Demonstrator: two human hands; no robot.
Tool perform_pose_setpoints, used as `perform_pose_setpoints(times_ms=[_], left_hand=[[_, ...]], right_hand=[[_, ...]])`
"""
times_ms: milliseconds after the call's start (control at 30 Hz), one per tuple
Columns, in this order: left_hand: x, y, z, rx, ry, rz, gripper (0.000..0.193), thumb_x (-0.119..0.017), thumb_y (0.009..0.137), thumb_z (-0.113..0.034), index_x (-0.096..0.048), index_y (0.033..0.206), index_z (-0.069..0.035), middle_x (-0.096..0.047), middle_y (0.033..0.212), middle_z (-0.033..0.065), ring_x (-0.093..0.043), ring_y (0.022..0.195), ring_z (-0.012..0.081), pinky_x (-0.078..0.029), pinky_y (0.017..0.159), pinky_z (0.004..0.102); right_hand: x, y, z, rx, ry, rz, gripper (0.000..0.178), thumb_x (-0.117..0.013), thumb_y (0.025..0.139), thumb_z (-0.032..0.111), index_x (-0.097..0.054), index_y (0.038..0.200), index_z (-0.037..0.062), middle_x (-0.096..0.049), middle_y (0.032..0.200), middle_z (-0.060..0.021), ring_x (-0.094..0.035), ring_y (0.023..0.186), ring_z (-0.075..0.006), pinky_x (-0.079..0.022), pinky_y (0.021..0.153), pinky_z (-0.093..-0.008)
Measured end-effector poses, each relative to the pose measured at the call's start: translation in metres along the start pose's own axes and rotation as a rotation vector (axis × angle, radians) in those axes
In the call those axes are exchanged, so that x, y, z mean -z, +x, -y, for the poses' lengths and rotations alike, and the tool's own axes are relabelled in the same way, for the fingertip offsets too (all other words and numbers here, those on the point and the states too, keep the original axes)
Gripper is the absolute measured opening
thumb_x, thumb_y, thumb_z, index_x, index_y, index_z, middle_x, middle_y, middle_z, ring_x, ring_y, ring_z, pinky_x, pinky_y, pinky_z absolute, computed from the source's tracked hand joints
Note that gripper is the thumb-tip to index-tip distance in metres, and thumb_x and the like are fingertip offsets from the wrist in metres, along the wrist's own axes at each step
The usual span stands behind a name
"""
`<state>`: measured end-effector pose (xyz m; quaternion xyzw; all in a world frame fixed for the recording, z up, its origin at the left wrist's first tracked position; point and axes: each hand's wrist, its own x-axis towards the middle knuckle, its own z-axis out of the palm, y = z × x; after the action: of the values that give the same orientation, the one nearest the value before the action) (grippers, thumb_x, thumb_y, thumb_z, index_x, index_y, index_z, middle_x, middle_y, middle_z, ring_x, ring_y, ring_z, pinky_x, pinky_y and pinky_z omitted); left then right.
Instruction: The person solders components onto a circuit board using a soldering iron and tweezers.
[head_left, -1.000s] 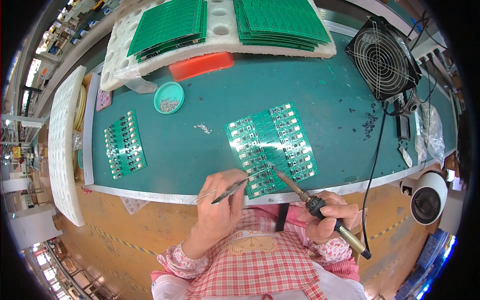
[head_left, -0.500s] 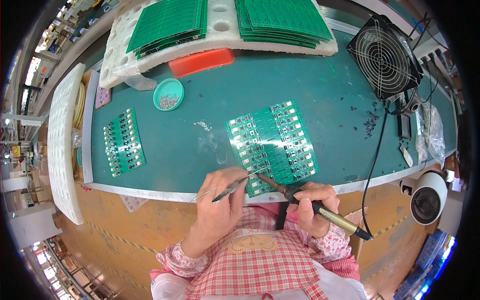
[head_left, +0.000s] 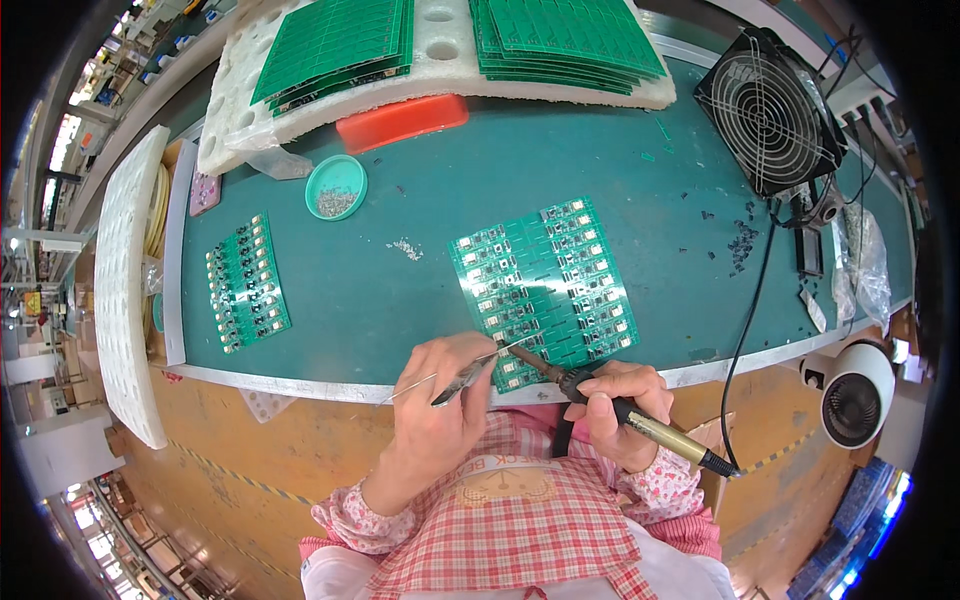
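A green circuit board (head_left: 545, 290) with rows of small parts lies on the mat near the bench's front edge. My right hand (head_left: 625, 410) grips a soldering iron (head_left: 650, 428), black with a gold-coloured handle. Its tip points up-left onto the board's lower left rows. Closed around a pair of tweezers (head_left: 465, 380), my left hand (head_left: 440, 395) is at the board's lower left corner. A thin silvery wire (head_left: 412, 386), probably solder, also passes through those fingers. Wire and iron tip nearly meet over the board; whether they touch is too small to tell.
A smaller populated board (head_left: 248, 285) lies left. Beyond are a green dish (head_left: 336, 188) of tiny metal parts, a red tray (head_left: 402, 122) and white foam (head_left: 440, 72) bearing stacked boards. A black fan (head_left: 768, 115), the iron's cable (head_left: 748, 350) and dark scraps (head_left: 742, 245) are right.
The soldering iron and my right hand have shifted slightly left. Faint smoke over the mat, left of the board, is no longer visible. My left hand has barely moved.
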<state>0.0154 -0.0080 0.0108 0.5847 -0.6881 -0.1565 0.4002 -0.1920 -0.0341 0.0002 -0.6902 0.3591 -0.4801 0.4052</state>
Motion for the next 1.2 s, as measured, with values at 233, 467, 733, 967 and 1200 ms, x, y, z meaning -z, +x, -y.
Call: perform_pose_setpoints(times_ms=[233,467,733,967,1200], left_hand=[[0.003,0.006,-0.006,-0.009,0.047,0.043,0.024,-0.068,0.082,0.007,-0.062,0.104,0.000,-0.069,0.099,0.0149,-0.066,0.086,0.0308,-0.051,0.075,0.0364],[0.004,0.010,-0.009,-0.060,0.094,0.071,0.024,-0.068,0.082,0.008,-0.061,0.104,0.000,-0.068,0.099,0.0151,-0.065,0.084,0.0311,-0.051,0.074,0.0372],[0.004,0.009,-0.010,-0.021,0.113,0.087,0.024,-0.066,0.083,0.009,-0.060,0.105,0.001,-0.067,0.100,0.0153,-0.065,0.086,0.0316,-0.050,0.075,0.0383],[0.003,0.008,-0.010,-0.020,0.117,0.087,0.024,-0.066,0.083,0.008,-0.061,0.105,0.001,-0.067,0.099,0.0153,-0.064,0.086,0.0314,-0.050,0.075,0.0382],[0.005,0.007,-0.011,0.004,0.093,0.076,0.023,-0.066,0.083,0.008,-0.061,0.105,0.001,-0.068,0.099,0.0155,-0.065,0.087,0.0307,-0.051,0.077,0.0370]], right_hand=[[0.000,0.001,-0.003,0.072,-0.046,0.028,0.014,-0.063,0.095,0.013,-0.056,0.095,0.0007,-0.065,0.065,-0.0091,-0.067,0.052,-0.0168,-0.050,0.049,-0.0270],[0.000,0.005,-0.004,0.145,-0.075,0.024,0.013,-0.065,0.094,0.013,-0.057,0.095,0.0025,-0.065,0.058,-0.0042,-0.066,0.052,-0.0161,-0.049,0.050,-0.0288],[0.002,0.002,-0.007,0.160,-0.025,-0.026,0.010,-0.061,0.094,0.011,-0.056,0.097,0.0026,-0.063,0.054,-0.0029,-0.062,0.049,-0.0146,-0.047,0.048,-0.0293],[0.002,0.001,-0.007,0.162,-0.007,-0.055,0.010,-0.060,0.094,0.011,-0.055,0.097,0.0025,-0.062,0.054,-0.0021,-0.061,0.049,-0.0143,-0.047,0.048,-0.0292],[0.004,0.006,-0.001,0.220,-0.229,-0.020,0.019,-0.068,0.090,0.007,-0.061,0.107,0.0026,-0.067,0.070,-0.0079,-0.063,0.059,-0.0230,-0.051,0.058,-0.0347]])
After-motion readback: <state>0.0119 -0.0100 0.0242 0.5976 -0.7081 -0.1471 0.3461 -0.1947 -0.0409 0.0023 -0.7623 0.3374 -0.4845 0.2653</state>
